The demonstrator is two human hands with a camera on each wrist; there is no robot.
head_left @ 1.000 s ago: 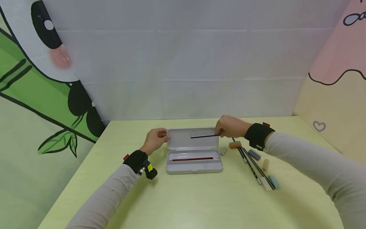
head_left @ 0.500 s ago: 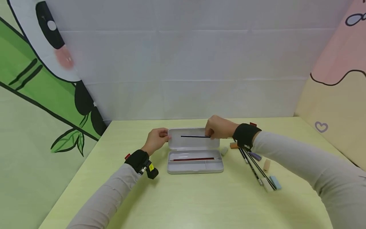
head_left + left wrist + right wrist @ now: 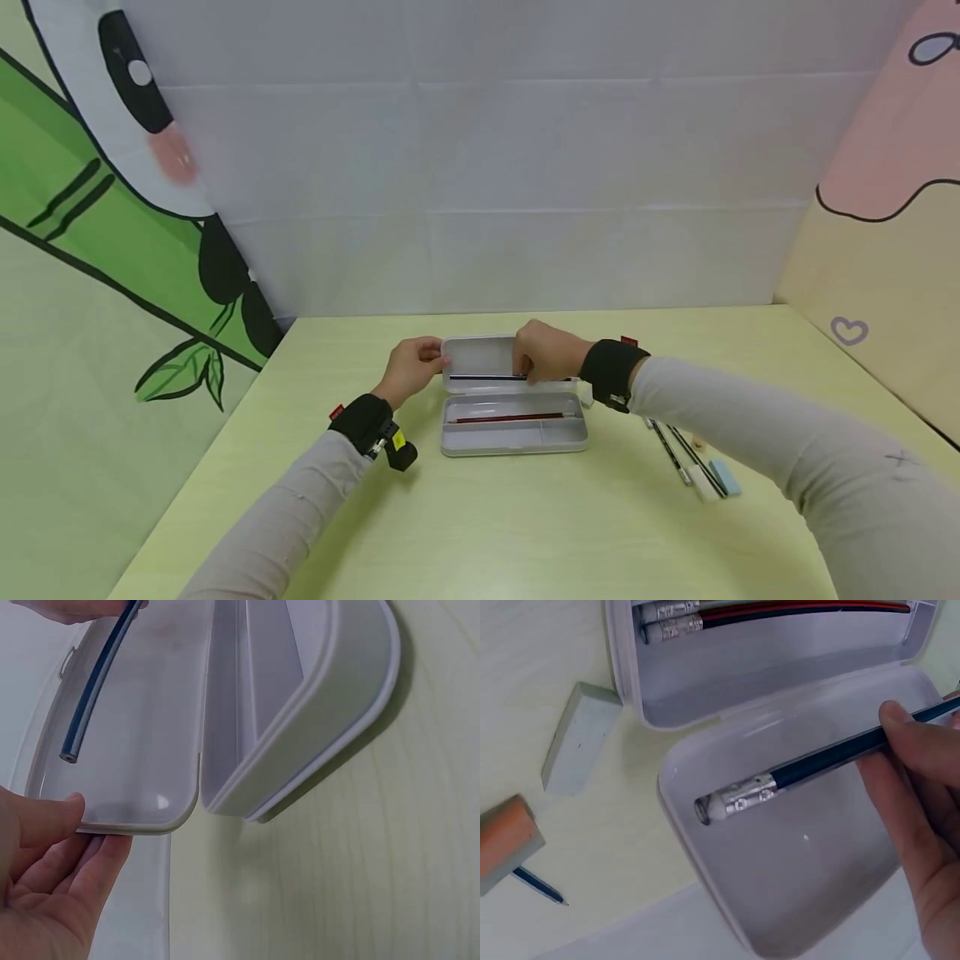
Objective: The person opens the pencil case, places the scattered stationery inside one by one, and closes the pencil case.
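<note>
Here we have the right hand (image 3: 542, 357) pinching a dark blue pencil (image 3: 810, 766) over the raised lid of the open pencil case (image 3: 514, 433), while the left hand (image 3: 411, 365) grips the lid's left end. The step looks like stowing; next calls for lowering it beside the red pencil (image 3: 510, 417). Our right sleeve hides most erasers on the table (image 3: 525, 517).

A pale yellow-green desk (image 3: 525, 533) stands against a plain white panelled back wall (image 3: 480, 167), with a panda-and-bamboo cartoon panel (image 3: 90, 250) on the left side and a pink-and-cream panel (image 3: 892, 208) bearing a small heart outline on the right, under even light.
</note>
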